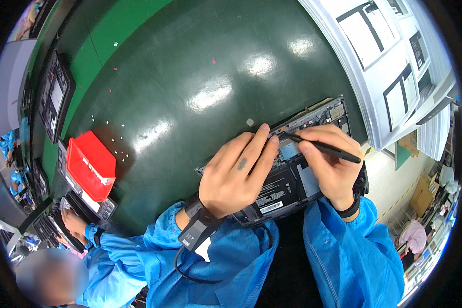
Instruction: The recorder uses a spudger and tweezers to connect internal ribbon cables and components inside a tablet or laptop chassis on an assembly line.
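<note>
A laptop base (pixel 251 218) with its cover off lies at the table's near edge, showing a black battery (pixel 278 192) and circuit boards. My left hand (pixel 238 177) rests over its left part, fingers stretched out, fingertips by the upper edge of the board. Pinched in my right hand (pixel 333 164) are slim black tweezers (pixel 331 149), held slanted, their tip close to my left fingertips. Whether the tip grips anything is too small to tell. My hands hide much of the board. A small pale square piece (pixel 250 122) lies just beyond the laptop.
A red plastic bin (pixel 93 163) stands at left, with small white bits scattered beside it. Another opened laptop part (pixel 55 97) sits at far left. White sheets with pictures (pixel 362 61) hang at right. A co-worker's hand (pixel 73 222) is at lower left, near stacked dark panels.
</note>
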